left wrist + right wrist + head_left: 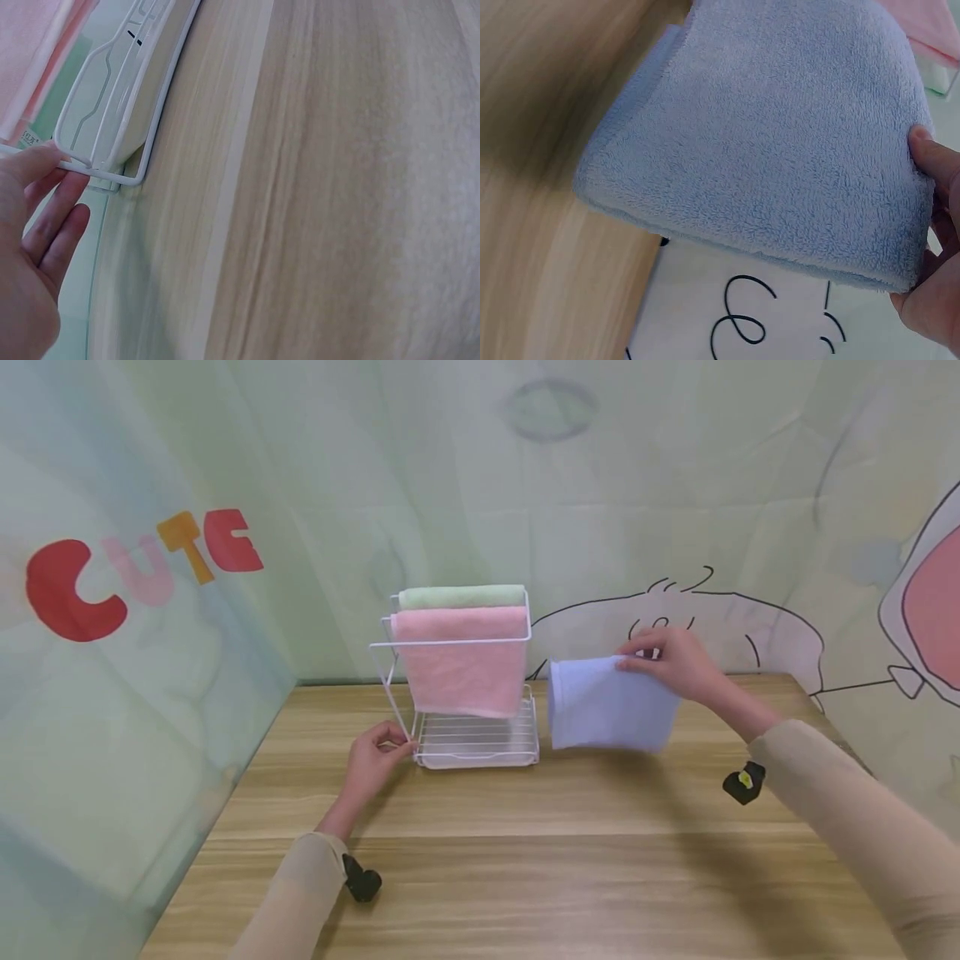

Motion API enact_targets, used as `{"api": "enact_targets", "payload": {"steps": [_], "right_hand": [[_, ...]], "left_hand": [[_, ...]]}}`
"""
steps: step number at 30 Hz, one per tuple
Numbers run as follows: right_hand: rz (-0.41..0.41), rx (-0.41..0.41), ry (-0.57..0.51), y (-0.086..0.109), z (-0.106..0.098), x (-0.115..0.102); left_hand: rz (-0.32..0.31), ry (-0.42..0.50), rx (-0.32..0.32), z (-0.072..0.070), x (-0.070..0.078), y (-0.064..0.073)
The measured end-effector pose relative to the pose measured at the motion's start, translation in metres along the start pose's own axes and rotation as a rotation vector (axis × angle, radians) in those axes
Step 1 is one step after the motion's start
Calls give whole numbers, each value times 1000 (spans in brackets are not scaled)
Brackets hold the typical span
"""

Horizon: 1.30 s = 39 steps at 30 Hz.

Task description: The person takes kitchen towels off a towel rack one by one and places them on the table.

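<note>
A white wire towel rack (450,644) stands at the back of the table. Over its rear bars hang a green towel (461,597) and, in front of that, a pink towel (461,664); the front bar is bare. My left hand (372,760) pinches the rack's lower left wire between thumb and fingers, as the left wrist view shows close up. To the right of the rack, my right hand (671,664) pinches a folded blue towel (765,135) by its upper edge. That towel hangs above the table, apart from the rack.
A shallow white tray (480,766) with a wire grid forms the rack's base. The wood-grain table (480,877) stretches toward me. Behind it hangs a printed cloth backdrop (450,468), with more cloth at the left side.
</note>
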State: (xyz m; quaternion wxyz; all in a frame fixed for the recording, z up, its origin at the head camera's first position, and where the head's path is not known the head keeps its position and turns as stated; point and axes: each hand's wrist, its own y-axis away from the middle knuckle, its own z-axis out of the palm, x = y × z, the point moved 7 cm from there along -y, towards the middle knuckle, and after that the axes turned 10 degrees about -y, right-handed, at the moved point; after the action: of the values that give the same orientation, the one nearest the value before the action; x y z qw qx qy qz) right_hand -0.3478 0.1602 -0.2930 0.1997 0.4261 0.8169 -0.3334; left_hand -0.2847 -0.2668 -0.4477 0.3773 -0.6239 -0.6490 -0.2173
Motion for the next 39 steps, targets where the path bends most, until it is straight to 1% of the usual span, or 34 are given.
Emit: {"api": "enact_targets", "payload": {"steps": [3,8,17,20,27,35,39], "right_hand": [[8,-24,-15,4,7,7],[-23,-52,-32,8,13,11],[-45,-99,-51,8,16,11],[-33,-121,-55,7,20,15],[40,-171,-48,3,30,30],[40,-186,-14,-8,39,46],[68,-199,13,-15,42,53]], "left_hand": [[-5,-6,-2,1,0,1],[-3,-6,8,0,1,1],[-4,3,16,0,1,1],[-7,-7,13,-1,0,1],[-21,6,10,-1,0,1],[-18,4,3,-1,0,1],[-21,14,6,-1,0,1]]}}
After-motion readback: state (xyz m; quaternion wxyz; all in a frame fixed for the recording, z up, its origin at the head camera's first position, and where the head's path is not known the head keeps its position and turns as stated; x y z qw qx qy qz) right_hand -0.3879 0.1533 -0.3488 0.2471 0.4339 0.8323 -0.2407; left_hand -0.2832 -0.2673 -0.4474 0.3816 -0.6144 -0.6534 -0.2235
